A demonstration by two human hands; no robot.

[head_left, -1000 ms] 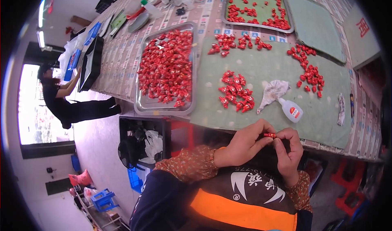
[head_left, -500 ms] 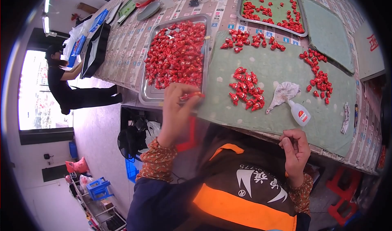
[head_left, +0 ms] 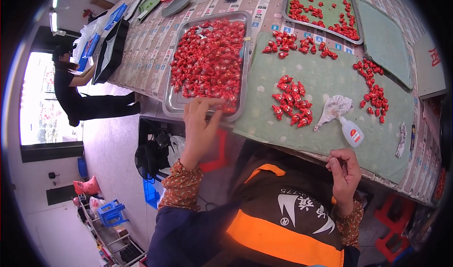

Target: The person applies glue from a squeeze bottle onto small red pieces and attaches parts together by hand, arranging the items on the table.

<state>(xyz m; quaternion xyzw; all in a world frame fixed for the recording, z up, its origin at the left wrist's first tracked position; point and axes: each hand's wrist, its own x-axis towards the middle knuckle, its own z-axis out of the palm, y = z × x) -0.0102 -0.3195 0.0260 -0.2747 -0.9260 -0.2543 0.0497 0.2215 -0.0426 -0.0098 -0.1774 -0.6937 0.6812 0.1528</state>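
The person's left hand point(head_left: 200, 125) is hanging over the near edge of a metal tray point(head_left: 177, 101), its fingertips lying just at the margin of a heap of small glossy red pieces point(head_left: 207, 61). Its thumb and forefinger are pointing toward each other with a little space showing between them, but whether they are pinching one of the pieces cannot be told, since the heap behind them is the same red. The right hand point(head_left: 345, 172) is hovering by the near edge of a green cloth point(head_left: 264, 125), its fingers curling inward and its thumb lying close to the forefinger; whether anything is sitting between them cannot be told. On the cloth, more of the red pieces are lying in a middle cluster point(head_left: 292, 101), a far cluster point(head_left: 299, 44) and a right cluster point(head_left: 376, 96). Between the middle and right clusters, a stained white rag point(head_left: 334, 109) is touching the nozzle end of a white plastic squeeze bottle point(head_left: 352, 132), which is lying on its side with its label showing. Toward the right, a narrow patterned strip point(head_left: 401, 139) is lying near a dark pen point(head_left: 413, 137). Beyond the cloth, a second metal tray point(head_left: 325, 30) is holding scattered red pieces on a green lining. At the far left, a co-worker point(head_left: 66, 87) in dark clothes is standing by a black crate point(head_left: 111, 54).
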